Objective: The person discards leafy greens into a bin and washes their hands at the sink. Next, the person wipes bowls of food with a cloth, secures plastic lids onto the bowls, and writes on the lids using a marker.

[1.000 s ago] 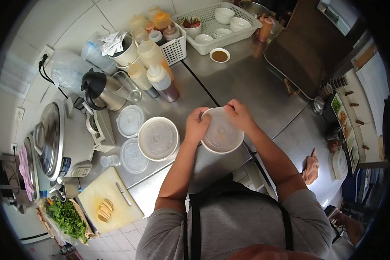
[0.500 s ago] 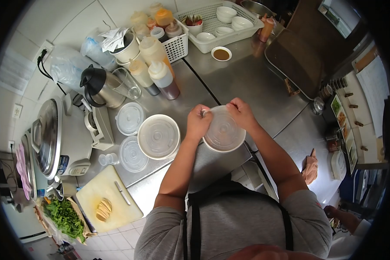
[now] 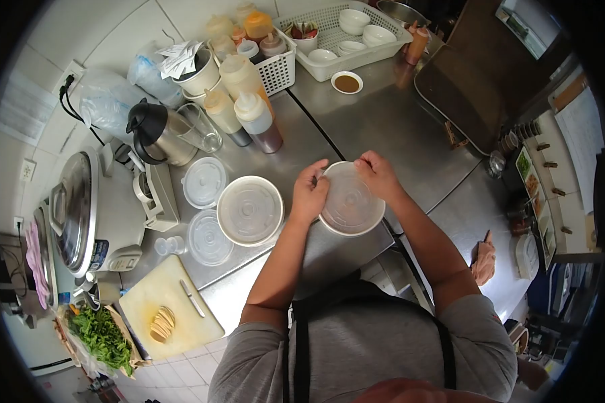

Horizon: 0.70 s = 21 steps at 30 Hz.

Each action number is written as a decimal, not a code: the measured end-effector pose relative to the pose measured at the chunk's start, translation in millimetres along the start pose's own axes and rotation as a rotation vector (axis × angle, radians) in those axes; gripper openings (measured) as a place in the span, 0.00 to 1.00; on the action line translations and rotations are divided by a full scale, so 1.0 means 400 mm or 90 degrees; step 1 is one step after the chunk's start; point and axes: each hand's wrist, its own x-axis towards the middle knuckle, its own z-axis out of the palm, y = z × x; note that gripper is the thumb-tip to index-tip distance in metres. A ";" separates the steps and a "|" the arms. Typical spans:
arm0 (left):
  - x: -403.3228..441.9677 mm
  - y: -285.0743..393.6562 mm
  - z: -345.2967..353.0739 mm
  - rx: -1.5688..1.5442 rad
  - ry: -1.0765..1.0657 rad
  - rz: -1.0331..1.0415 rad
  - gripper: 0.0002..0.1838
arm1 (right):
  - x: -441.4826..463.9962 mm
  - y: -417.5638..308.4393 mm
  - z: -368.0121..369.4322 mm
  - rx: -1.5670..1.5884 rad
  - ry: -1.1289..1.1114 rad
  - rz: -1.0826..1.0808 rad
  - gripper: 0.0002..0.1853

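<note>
A round takeout bowl with a translucent plastic lid (image 3: 351, 205) stands on the steel counter in front of me. Both hands are at its far rim. My left hand (image 3: 309, 193) is curled against the left side of the lid's edge, its fingertips partly hidden. On the far right side, my right hand (image 3: 378, 176) pinches the same edge with bent fingers. A second lidded white bowl (image 3: 250, 211) sits to the left of my left forearm. Two loose plastic lids, one farther (image 3: 205, 183) and one nearer (image 3: 210, 237), lie beside that bowl.
Squeeze bottles (image 3: 255, 121), a steel thermos (image 3: 165, 131) and a rice cooker (image 3: 101, 208) stand left. A cutting board (image 3: 198, 329) holds sliced food and a knife. A sauce dish (image 3: 347, 82) sits near a white tray (image 3: 390, 52). Another person's hand (image 3: 483, 260) shows right.
My left hand has shifted slightly at the rim, its thumb drawn back from the lid's top. My right hand stays at the edge. The view has moved slightly.
</note>
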 end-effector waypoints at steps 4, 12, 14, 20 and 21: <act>0.012 -0.011 -0.015 0.151 -0.036 0.099 0.12 | 0.000 0.012 0.005 -0.014 0.017 -0.028 0.12; 0.038 0.004 -0.016 -0.011 -0.215 -0.070 0.17 | 0.008 0.018 0.005 0.000 0.000 -0.007 0.12; 0.037 0.020 -0.009 -0.043 -0.221 -0.066 0.18 | 0.012 0.028 0.007 0.006 -0.007 0.001 0.12; 0.051 0.020 -0.008 -0.117 -0.286 -0.120 0.17 | 0.003 0.011 -0.001 -0.007 -0.008 0.007 0.12; 0.051 0.022 -0.009 -0.113 -0.283 -0.117 0.17 | 0.004 0.013 0.000 -0.007 -0.005 0.009 0.12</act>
